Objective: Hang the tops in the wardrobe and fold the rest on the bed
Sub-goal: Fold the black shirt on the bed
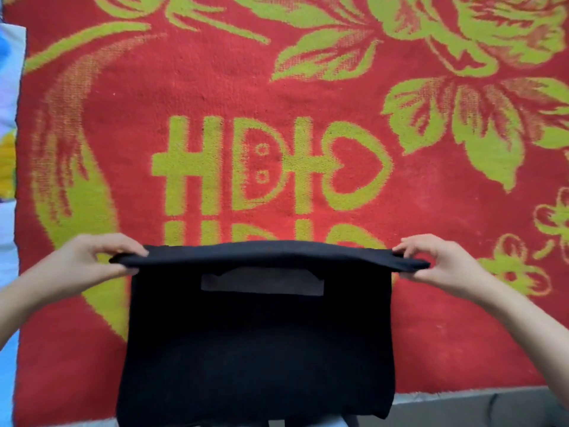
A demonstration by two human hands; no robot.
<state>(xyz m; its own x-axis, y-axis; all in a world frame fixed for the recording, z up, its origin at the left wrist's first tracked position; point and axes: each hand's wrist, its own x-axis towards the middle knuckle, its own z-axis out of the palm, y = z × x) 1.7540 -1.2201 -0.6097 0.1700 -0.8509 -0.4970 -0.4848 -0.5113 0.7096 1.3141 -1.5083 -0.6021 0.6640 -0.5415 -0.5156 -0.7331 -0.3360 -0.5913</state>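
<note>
garment point(255, 343) black, type unclear, hem cut off

garment point(255, 349) stretched between left hand point(101, 257) and right hand point(437, 260), each pinching one end of its folded edge | patch point(261, 285) on garment, midway between hands, just nearer than fold | blanket point(215, 87) under and beyond both hands | sheet point(7, 87) outward of left hand, beside blanket

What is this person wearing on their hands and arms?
Nothing that shows. The left hand and right hand are bare: no gloves, rings or watch visible. The left forearm and right forearm are bare too; no sleeve reaches into the picture.
</note>
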